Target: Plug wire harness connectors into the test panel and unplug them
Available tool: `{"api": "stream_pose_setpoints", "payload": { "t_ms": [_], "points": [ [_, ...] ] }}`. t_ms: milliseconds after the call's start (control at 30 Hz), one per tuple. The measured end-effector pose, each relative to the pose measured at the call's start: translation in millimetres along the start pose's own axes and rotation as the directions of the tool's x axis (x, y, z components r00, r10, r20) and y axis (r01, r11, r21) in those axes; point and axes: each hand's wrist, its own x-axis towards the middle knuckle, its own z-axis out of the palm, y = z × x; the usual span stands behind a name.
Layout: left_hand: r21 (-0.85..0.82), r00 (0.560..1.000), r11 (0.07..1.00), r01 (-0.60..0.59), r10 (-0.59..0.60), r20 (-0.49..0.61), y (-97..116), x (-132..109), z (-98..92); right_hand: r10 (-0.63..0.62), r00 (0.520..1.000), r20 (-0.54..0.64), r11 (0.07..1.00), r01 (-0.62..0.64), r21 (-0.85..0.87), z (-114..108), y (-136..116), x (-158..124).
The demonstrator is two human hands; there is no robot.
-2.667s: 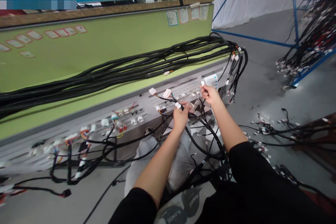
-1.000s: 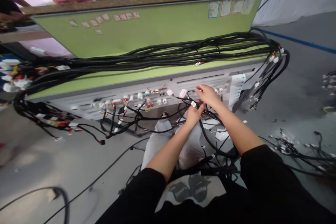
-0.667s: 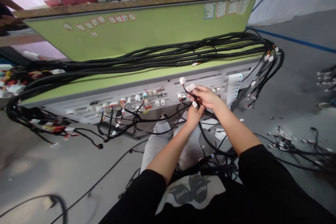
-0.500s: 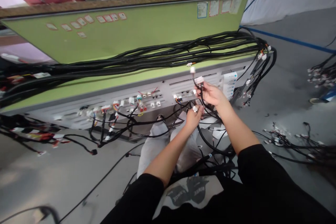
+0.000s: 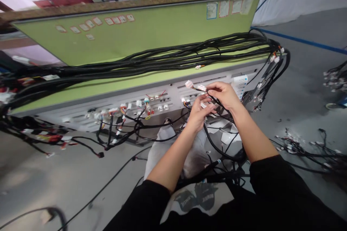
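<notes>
My right hand (image 5: pixel 222 95) pinches a thin black wire harness (image 5: pixel 215 101) just behind its connector end. Two white connectors, one pinkish white (image 5: pixel 189 84) and another (image 5: pixel 201 88), stick out to the left of those fingertips. Close below, my left hand (image 5: pixel 198 113) has its fingers curled around a small white connector (image 5: pixel 203 105), partly hidden by the fingers. The two hands nearly meet in front of the grey fixture board (image 5: pixel 173 92). A plugged connector with coloured wires (image 5: pixel 185 101) sits on the board left of my left hand.
Thick black cable bundles (image 5: pixel 162 56) run along the green bench top. Farther left, several connectors with coloured wires (image 5: pixel 123 107) are fixed to the board. Loose harnesses hang at its right end (image 5: pixel 271 75) and lie on the floor (image 5: pixel 295 148). Cables cross over my legs.
The pinkish white connector has swung down and left beside my right hand. My left hand has risen close to the right one, its connector turned. The view has shifted slightly.
</notes>
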Motion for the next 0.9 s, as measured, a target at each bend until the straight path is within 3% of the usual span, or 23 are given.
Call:
{"api": "stream_pose_setpoints", "payload": {
  "t_ms": [167,267,400,500,600,733,900],
  "points": [
    [0.091,0.975,0.992,-0.084,0.101,-0.197,12.0,4.1,-3.1,-0.140,0.990,0.014,0.889,0.132,-0.438,17.5,-18.4,-15.2],
    [0.155,0.973,0.985,-0.080,0.111,-0.200,14.0,4.2,-7.4,-0.109,0.994,0.031,0.861,0.110,-0.497,17.2,-18.9,-14.7],
    [0.183,0.989,0.980,-0.083,0.104,-0.108,12.1,-2.2,-12.7,-0.028,0.999,0.042,0.916,0.042,-0.399,-0.7,-15.2,0.5],
    [0.205,0.985,0.977,-0.065,0.096,-0.143,8.9,-7.8,-16.0,-0.025,1.000,-0.017,0.949,0.018,-0.316,-15.1,-19.3,12.4],
    [0.227,0.983,0.974,-0.031,0.071,-0.169,4.9,-13.0,-19.6,0.040,0.999,0.010,0.996,-0.039,-0.075,-25.9,-26.6,19.1],
    [0.188,0.978,0.982,-0.017,0.055,-0.200,-1.5,-18.1,-25.8,0.203,0.976,0.074,0.956,-0.214,0.202,-38.8,-28.0,23.8],
    [0.167,0.974,0.986,0.016,0.022,-0.224,-10.3,-18.7,-32.9,0.308,0.950,0.047,0.921,-0.310,0.235,-52.3,-17.0,30.5]
  ]
}}
